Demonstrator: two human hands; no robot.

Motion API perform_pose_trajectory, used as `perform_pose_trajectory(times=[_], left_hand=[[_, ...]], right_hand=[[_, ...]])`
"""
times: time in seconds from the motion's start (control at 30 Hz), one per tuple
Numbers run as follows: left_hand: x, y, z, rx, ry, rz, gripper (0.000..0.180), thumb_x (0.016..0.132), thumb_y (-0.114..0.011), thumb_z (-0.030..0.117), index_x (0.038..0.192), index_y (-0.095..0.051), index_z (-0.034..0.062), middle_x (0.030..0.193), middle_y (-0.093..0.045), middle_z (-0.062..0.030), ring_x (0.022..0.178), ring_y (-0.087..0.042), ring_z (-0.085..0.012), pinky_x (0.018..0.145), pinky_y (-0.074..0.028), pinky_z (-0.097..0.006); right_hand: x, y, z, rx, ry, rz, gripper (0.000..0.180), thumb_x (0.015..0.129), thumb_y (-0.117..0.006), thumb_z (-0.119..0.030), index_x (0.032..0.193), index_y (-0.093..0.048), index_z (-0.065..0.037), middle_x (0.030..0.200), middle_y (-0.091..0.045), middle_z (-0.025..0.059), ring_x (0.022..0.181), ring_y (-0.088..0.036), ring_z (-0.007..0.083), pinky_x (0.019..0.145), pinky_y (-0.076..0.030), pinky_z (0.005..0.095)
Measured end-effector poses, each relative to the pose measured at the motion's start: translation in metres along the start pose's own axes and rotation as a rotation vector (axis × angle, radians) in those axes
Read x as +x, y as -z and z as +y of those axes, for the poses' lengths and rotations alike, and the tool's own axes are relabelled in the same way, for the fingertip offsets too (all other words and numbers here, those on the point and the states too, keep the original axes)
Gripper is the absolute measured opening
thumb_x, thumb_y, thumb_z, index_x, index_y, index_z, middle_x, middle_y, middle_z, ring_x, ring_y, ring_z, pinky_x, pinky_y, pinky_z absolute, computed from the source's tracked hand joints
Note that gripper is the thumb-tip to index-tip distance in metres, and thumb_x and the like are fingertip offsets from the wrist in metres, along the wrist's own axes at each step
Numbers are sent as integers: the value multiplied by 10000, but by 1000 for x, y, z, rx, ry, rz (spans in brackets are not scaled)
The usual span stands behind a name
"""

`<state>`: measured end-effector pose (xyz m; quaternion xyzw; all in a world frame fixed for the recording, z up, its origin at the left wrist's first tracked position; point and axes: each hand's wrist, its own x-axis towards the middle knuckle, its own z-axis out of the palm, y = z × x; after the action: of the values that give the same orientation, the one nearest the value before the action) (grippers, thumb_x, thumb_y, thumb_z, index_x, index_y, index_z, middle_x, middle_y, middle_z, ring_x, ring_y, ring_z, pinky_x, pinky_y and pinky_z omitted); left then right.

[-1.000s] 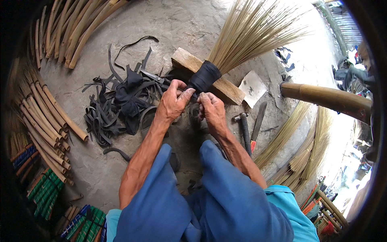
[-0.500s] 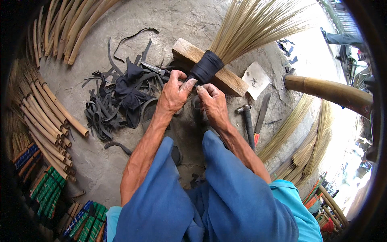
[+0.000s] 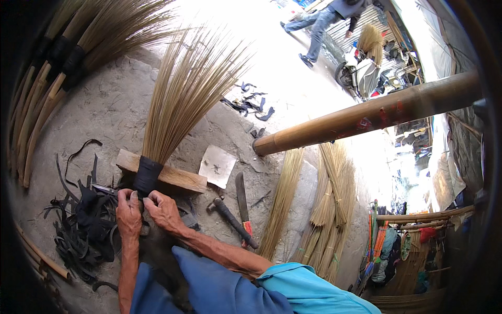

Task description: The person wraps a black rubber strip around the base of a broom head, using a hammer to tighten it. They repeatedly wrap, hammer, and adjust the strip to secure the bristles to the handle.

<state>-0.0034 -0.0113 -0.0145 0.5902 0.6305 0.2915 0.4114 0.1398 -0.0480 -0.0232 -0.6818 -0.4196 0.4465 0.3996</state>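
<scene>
At centre left of the frame, a fan-shaped broom of pale straw bristles (image 3: 180, 99) lies across a wooden block (image 3: 175, 175). The left hand (image 3: 128, 212) and right hand (image 3: 163, 210), fingers curled, pinch its black band binding (image 3: 147, 177). Black rubber strips (image 3: 83, 225) lie left.

broom (image 3: 178, 99) handle end hidden under hands | walker (image 3: 327, 18) cut off at top edge | far stalls blurred
</scene>
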Motion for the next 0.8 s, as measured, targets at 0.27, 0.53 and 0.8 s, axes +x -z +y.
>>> perform_pose_trajectory(times=[0.27, 0.53, 0.8], left_hand=[[2, 7, -13, -108, -73, -45, 502, 1072, -746, 419, 1290, -570, 3, 689, -551, -43, 659, -512, -149, 642, -437, -372], [7, 8, -11, -209, 91, -88, 387, 1091, -714, 320, 1282, -537, 35, 747, -661, -89, 634, -613, -162, 584, -498, -370], [6, 12, -2, -216, 64, -143, 519, 1074, -738, 399, 1300, -505, -7, 770, -672, -75, 562, -580, -128, 529, -480, -307]], right_hand=[[9, -12, 22, 237, -156, -92, 324, 1064, -684, -303, 907, -644, -23, 760, -567, -8, 712, -504, 93, 607, -428, 330], [3, 76, 16, -32, -252, 87, 337, 1042, -687, -368, 986, -714, -37, 763, -596, -8, 709, -584, 111, 636, -505, 347], [-7, 236, 77, -378, -132, 444, 253, 1080, -653, -227, 1071, -736, 12, 833, -665, 59, 817, -620, 146, 741, -522, 359]])
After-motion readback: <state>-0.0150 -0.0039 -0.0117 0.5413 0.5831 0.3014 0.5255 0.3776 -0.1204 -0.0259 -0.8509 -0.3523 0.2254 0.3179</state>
